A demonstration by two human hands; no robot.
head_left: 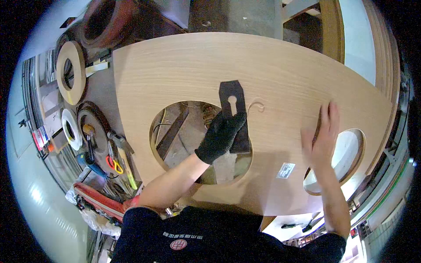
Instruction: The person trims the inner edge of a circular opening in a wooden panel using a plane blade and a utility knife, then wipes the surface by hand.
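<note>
My left hand (221,133), in a black glove, is closed around a dark flat plane blade (227,90) with a keyhole-shaped slot. The blade's upper end sticks up past the fingers, and its lower part shows below the hand. Both are above the large round hole in a wood-grain panel (175,70). My bare right hand (322,142) hovers over or rests on the panel, left of a smaller oval opening; which one I cannot tell. Its fingers are stretched out and slightly blurred. A thin curled strip (258,105) lies beside the blade.
A white label (286,170) sits on the panel. To the left are a tan roll of banding (70,72), a white roll (71,129), scissors with red-orange handles (115,164) and a blue power tool (90,164). Wooden frame parts (332,30) stand at the upper right.
</note>
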